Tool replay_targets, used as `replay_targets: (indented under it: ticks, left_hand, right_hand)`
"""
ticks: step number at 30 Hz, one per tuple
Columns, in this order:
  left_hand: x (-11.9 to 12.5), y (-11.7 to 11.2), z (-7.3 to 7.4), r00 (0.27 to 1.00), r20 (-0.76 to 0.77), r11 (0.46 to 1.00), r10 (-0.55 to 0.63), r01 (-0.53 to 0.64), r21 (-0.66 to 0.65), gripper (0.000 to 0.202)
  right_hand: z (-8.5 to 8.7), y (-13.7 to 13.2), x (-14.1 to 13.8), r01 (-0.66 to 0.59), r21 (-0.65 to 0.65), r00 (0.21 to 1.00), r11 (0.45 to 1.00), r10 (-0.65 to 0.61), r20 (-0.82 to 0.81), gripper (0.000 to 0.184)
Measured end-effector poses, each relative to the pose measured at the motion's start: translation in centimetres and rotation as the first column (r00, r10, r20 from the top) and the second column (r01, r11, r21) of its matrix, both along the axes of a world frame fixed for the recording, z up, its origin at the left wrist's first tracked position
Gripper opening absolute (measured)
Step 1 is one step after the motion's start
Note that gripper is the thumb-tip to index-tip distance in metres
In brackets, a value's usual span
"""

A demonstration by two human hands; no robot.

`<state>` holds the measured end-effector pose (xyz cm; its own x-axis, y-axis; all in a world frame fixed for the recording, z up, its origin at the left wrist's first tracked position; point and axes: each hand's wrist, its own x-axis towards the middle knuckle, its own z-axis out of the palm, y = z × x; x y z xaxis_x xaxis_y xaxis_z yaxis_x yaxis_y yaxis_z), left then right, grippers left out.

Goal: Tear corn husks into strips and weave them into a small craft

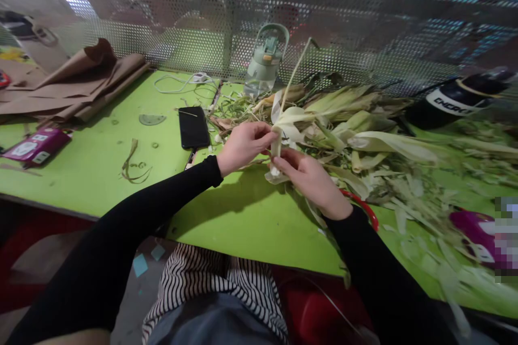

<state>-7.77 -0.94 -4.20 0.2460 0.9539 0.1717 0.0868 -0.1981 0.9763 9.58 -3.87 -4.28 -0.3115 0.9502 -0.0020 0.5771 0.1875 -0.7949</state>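
Between my two hands is a pale corn husk piece, with petal-like strips spread at its top and a thin stem rising from it. My left hand pinches its upper part between thumb and fingers. Just below, my right hand is closed around the lower, wrapped end. The fingertips of both hands nearly meet there. Behind and to the right lies a heap of dried corn husks, with shredded strips all around it. A red curved handle shows partly beneath my right wrist; the rest of that tool is hidden.
A black phone lies left of my hands, near a clear protractor and a white cable. A green water bottle stands by the perforated metal screen. Brown paper and a purple packet lie left; a black bottle leans right.
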Motion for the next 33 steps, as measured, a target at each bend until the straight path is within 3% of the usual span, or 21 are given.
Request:
replay_targets:
  ticks: [3,6,8,13,19,25,33]
  left_hand:
    - [0.1,0.0,0.0,0.999,0.053,1.000,-0.007,0.007,0.000,0.012]
    - [0.5,-0.3,-0.4,0.984,0.081,0.978,-0.160,0.169,-0.126,0.017]
    - [0.8,-0.6,-0.7,0.965,0.134,0.944,-0.224,0.249,-0.215,0.023]
    - [1.2,-0.9,-1.3,0.948,0.256,0.929,-0.187,0.255,-0.266,0.025]
    - [1.7,-1.3,-1.8,0.876,0.450,0.879,-0.171,0.342,-0.333,0.024]
    - [2.0,-1.4,-1.8,0.843,0.516,0.861,-0.152,0.370,-0.349,0.024]
    - [1.7,-1.1,-1.5,0.804,0.588,0.805,-0.084,0.403,-0.435,0.024]
  right_hand:
    - [-0.7,0.0,-0.2,-0.025,-0.079,0.985,0.997,0.011,-0.170,0.039]
    - [-1.1,0.0,-0.3,0.005,-0.091,0.955,0.996,-0.031,-0.294,0.039]
    - [-1.0,0.0,-0.3,-0.001,-0.134,0.949,0.991,-0.042,-0.312,0.040]
    - [-0.8,-0.2,-0.4,-0.037,-0.296,0.952,0.954,-0.056,-0.301,0.041]
    - [-0.9,-0.4,-0.5,-0.068,-0.267,0.953,0.961,-0.017,-0.304,0.032]
    - [-1.0,-0.6,-0.4,-0.093,-0.196,0.970,0.976,0.045,-0.238,0.025]
    - [-1.3,-0.7,-0.5,-0.086,-0.074,0.995,0.994,0.081,-0.062,0.031]
